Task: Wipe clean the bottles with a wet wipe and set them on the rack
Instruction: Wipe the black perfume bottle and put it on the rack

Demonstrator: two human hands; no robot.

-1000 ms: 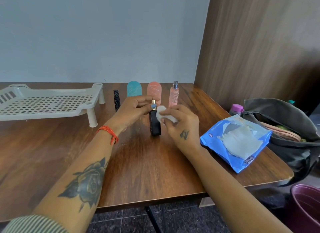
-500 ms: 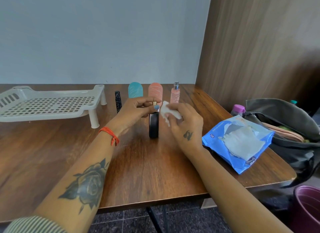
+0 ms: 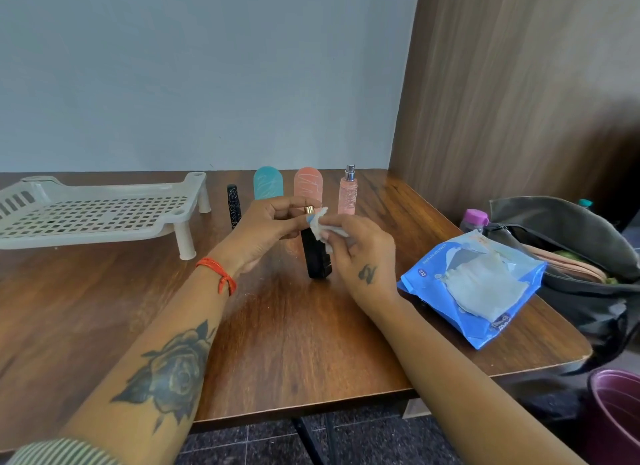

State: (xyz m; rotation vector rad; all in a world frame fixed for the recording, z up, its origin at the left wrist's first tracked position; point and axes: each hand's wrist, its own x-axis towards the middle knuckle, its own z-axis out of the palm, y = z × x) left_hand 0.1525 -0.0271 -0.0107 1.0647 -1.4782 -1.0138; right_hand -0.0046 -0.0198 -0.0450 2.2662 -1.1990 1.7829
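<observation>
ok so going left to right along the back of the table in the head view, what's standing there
white rack → slim black tube → teal bottle → coral bottle → pink spray bottle. The black bottle with the gold cap stands nearer, between the hands, so it is left out.

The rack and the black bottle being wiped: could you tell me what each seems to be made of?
The rack looks like matte off-white moulded plastic, given its punched grid and hollow legs. The black bottle looks glossy, glass or hard plastic; its gold neck looks metallic.
</observation>
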